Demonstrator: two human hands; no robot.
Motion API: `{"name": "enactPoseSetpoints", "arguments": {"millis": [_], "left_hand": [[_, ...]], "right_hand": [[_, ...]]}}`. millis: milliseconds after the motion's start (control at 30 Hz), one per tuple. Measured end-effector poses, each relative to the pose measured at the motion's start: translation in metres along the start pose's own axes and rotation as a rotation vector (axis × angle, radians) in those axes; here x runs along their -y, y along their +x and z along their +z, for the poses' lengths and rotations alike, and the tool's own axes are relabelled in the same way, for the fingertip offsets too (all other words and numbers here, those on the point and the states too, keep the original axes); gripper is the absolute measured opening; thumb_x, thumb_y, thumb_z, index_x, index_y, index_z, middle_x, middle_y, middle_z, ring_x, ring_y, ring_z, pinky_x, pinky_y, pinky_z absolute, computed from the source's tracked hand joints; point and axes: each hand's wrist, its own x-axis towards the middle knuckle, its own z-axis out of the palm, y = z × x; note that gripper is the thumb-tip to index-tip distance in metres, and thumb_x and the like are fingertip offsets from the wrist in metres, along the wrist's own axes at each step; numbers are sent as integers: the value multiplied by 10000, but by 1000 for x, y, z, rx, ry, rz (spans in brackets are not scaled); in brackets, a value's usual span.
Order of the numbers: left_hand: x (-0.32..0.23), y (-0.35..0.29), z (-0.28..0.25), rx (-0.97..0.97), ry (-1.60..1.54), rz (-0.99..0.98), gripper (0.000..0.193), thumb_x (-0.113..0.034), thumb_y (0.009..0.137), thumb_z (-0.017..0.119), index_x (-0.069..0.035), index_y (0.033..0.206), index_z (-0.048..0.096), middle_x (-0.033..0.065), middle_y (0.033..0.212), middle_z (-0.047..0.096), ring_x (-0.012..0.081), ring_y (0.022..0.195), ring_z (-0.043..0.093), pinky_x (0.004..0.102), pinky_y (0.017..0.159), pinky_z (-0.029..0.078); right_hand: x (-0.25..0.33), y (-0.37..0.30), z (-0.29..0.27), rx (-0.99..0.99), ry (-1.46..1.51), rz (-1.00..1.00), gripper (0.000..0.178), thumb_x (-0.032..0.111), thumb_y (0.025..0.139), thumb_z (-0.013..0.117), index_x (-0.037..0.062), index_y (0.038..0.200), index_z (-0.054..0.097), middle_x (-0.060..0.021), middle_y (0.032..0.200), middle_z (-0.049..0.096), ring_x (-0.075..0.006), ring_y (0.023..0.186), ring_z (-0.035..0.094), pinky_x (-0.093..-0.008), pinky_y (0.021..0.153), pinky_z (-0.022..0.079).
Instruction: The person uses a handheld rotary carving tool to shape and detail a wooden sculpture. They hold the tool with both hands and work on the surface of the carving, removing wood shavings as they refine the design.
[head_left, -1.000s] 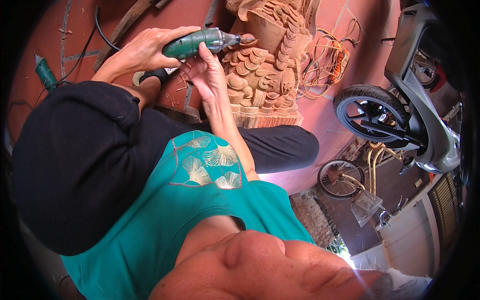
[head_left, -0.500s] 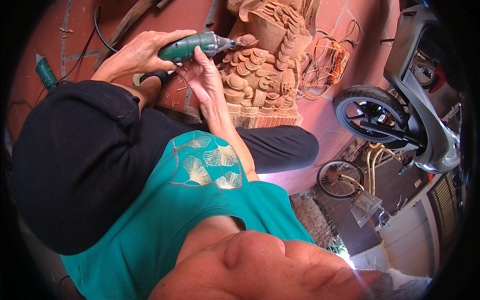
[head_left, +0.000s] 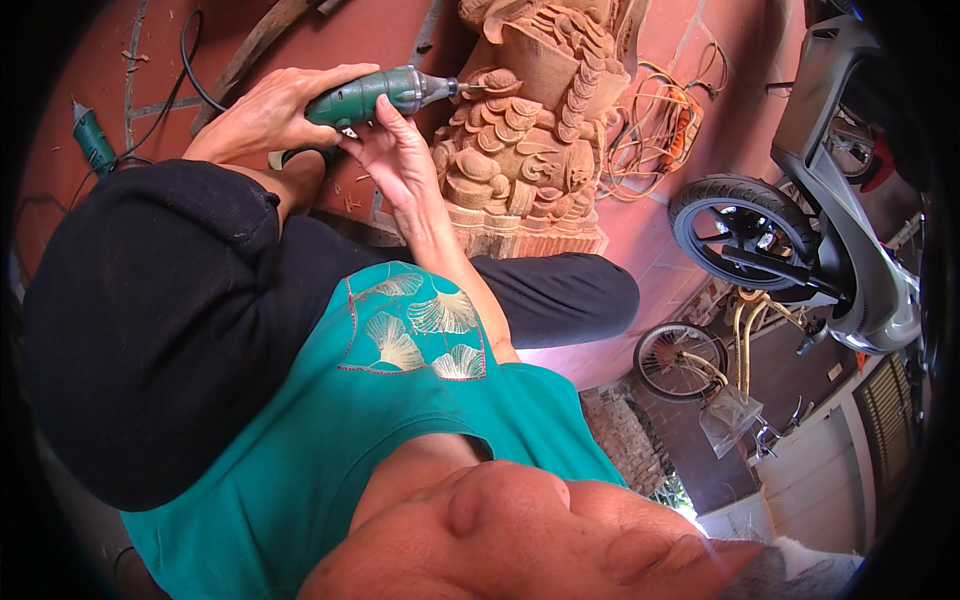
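Observation:
A green rotary tool (head_left: 362, 97) lies level between my hands, its thin bit pointing right at a reddish-brown wood carving (head_left: 530, 140). My left hand (head_left: 275, 108) wraps the tool's rear end, the thumb below and a finger stretched along the top. With thumb and fingers my right hand (head_left: 402, 165) grips the tool's body from below, close to its front collar. The bit's tip is at a small rounded, oval relief on the carving; whether it touches cannot be made out. Scales, coils and rounded shapes cover the carving, which stands beside my bent leg.
A second green power tool (head_left: 92, 140) lies on the red tiled floor at left, near a black cord (head_left: 188, 60). Wood shavings and a wooden bar (head_left: 250, 50) lie nearby. Beyond the carving are an orange coiled cord (head_left: 655, 130), a motorbike wheel (head_left: 742, 230) and a bicycle (head_left: 682, 360).
Both hands and the rotary tool have shifted slightly left, drawing the bit back a little over the oval relief. My grip looks the same.

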Motion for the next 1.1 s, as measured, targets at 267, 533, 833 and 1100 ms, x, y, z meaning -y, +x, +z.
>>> {"name": "enactPoseSetpoints", "arguments": {"millis": [267, 533, 833, 1100], "left_hand": [[2, -1, -1, 30, 12, -61, 871, -177, 697, 819, -99, 1507, 509, 212, 1198, 715, 398, 1066, 701, 443, 909, 541], [1, -1, 2, -19, -46, -21, 877, -165, 690, 810, -92, 1507, 502, 208, 1216, 706, 401, 1077, 697, 439, 924, 537], [0, -13, 11, -67, -66, -88, 872, -176, 685, 843, -161, 1497, 525, 213, 1085, 740, 405, 1015, 708, 465, 863, 533], [2, -11, 10, -66, -88, -85, 858, -190, 698, 836, -145, 1495, 520, 221, 1067, 735, 417, 1005, 701, 463, 845, 525]], "right_hand": [[-1, 4, 0, -7, 0, 9, 339, 237, 982, 734, 104, 1277, 633, -74, 1273, 680, -254, 1232, 624, -514, 1012, 536], [3, 5, 1, -19, -23, 9, 515, 220, 964, 760, 116, 1393, 494, -84, 1307, 620, -267, 1218, 623, -525, 985, 561], [-6, -2, 3, -26, -32, 28, 472, 210, 975, 745, 132, 1379, 513, -81, 1324, 624, -267, 1238, 623, -527, 994, 556], [-3, 5, -2, -41, -49, 50, 528, 220, 971, 753, 142, 1411, 472, -74, 1332, 605, -269, 1226, 624, -532, 985, 561]]}}
